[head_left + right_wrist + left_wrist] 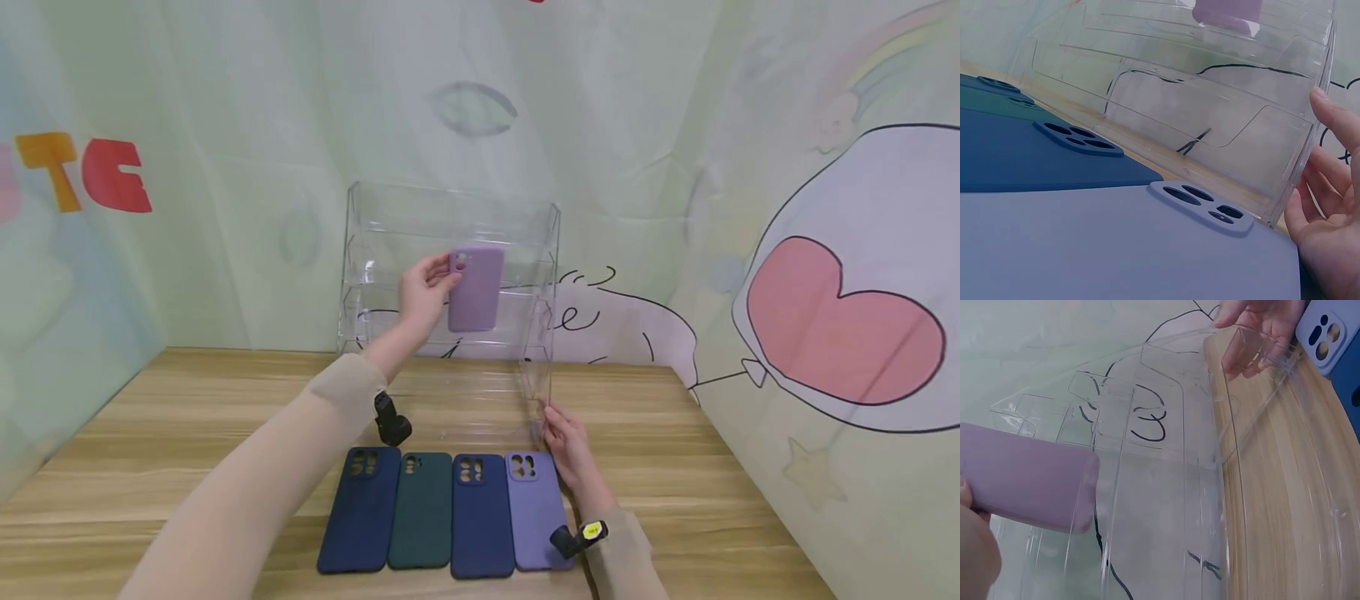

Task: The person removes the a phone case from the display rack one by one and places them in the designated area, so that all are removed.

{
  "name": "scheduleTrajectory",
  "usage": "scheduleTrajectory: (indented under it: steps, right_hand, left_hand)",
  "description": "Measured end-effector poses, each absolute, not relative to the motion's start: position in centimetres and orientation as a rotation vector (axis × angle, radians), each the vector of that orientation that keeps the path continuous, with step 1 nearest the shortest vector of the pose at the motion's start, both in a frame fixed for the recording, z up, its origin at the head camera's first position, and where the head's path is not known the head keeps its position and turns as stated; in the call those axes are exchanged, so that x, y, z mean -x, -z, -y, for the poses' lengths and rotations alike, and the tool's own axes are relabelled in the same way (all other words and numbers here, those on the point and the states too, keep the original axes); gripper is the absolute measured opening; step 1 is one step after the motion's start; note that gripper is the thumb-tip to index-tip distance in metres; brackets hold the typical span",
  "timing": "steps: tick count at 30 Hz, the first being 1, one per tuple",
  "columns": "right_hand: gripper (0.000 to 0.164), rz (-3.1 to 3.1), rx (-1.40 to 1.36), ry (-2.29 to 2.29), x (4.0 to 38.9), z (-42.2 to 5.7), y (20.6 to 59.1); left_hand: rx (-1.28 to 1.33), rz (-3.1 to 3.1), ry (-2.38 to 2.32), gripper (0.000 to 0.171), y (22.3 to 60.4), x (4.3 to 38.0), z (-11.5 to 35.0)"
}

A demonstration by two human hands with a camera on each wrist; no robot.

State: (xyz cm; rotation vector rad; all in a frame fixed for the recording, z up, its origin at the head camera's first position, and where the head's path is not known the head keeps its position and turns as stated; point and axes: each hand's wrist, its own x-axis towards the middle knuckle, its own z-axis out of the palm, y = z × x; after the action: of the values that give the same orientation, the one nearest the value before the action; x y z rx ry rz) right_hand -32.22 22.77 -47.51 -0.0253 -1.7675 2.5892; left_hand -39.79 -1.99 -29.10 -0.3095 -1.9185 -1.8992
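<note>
My left hand [422, 298] pinches a mauve phone case [478, 292] by its camera end, thumb in front. The case is upright before the middle tiers of a transparent display rack [453, 210]. In the left wrist view, the case [1029, 478] overlaps the rack's stepped panels. Low on the rack's right side, my right hand [572, 450] holds the side edge. The right wrist view shows its thumb [1335, 115] on that edge and the other fingers curled behind. Beside this hand lies a lavender phone case [540, 521].
Left of the lavender case, a navy case [482, 525], a dark green case [422, 521] and another navy case [360, 521] lie in a row on the wooden table [195, 433]. A printed curtain [247, 275] hangs behind the rack and along both sides.
</note>
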Motion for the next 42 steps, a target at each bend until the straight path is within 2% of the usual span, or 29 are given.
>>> scheduleTrajectory:
  steps: [18,42]
  right_hand:
    - [0.049,1.709,-0.004,-2.610,32.1,-22.5,47.6]
    - [0.056,1.705,-0.012,-2.621,31.9,-22.8,47.3]
  left_hand:
    - [0.336,1.657,1.977,0.038,27.5,35.4,3.6]
    - [0.147,1.658,2.053,0.043,30.7,32.2,10.6]
